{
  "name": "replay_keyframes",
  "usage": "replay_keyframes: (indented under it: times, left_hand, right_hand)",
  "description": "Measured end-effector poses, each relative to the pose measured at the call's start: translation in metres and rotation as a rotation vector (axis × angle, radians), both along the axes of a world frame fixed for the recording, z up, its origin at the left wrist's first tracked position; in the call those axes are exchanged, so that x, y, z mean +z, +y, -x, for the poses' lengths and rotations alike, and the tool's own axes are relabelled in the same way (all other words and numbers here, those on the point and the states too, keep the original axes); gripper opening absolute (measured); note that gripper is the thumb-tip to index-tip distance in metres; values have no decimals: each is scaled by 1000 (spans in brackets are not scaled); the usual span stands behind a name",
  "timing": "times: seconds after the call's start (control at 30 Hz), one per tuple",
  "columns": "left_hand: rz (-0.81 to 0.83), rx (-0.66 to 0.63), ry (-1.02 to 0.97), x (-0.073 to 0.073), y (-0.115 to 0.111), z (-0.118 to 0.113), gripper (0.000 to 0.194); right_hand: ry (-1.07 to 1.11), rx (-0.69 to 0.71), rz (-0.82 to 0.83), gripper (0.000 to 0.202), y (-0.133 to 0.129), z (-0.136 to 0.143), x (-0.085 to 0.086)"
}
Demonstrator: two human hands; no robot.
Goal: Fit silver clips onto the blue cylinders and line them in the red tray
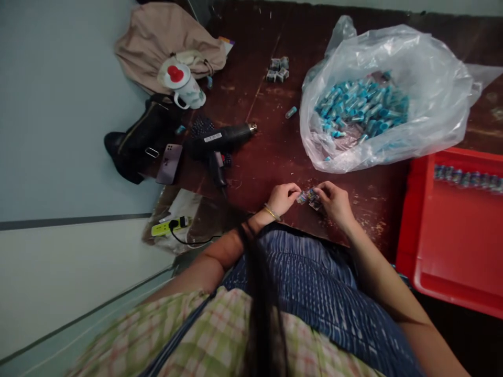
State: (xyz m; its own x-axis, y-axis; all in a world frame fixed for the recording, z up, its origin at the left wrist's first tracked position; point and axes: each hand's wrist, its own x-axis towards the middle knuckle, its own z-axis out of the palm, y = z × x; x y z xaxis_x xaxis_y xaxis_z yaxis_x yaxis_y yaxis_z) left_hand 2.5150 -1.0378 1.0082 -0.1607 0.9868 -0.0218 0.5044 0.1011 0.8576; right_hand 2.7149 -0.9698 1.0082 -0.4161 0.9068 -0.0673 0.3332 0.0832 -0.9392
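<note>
Near the table's front edge, my left hand (286, 199) pinches a small printed piece (302, 198) between thumb and fingertips. My right hand (333, 201) is closed at its fingertips on another small patterned piece (313, 196), close beside the first. Both pieces are too small to make out clearly. Farther back, a clear plastic bag (436, 104) holds several small tubes with blue caps (365, 104). One such tube (291, 112) lies outside the bag, to its left.
A black heat gun (223, 140), phone (170, 163), lidded mug (190, 91), black bag (137, 137) and beige cloth bag (157, 42) are at left. Small stacks (277, 69) lie at back. A red tray (456, 251) with a row of tubes (469, 178) stands right; a yellow-green power strip (161, 229) sits front left.
</note>
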Motion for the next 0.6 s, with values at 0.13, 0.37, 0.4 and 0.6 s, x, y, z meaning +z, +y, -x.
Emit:
replay_keyframes:
  times: [0.13,0.37,0.4,0.6]
  left_hand:
    - [-149,15,136,-3,13,4,15]
    - [-154,-52,-80,-2,35,15,14]
    - [-145,-31,-101,-2,37,17,14]
    - [-42,-37,-194,0,41,31,30]
  right_hand:
    - [-50,6,9,31,8,9,5]
    - [48,-1,48,30,9,28,16]
    - [57,-14,60,29,9,30,16]
    - [114,-8,122,30,15,36,18]
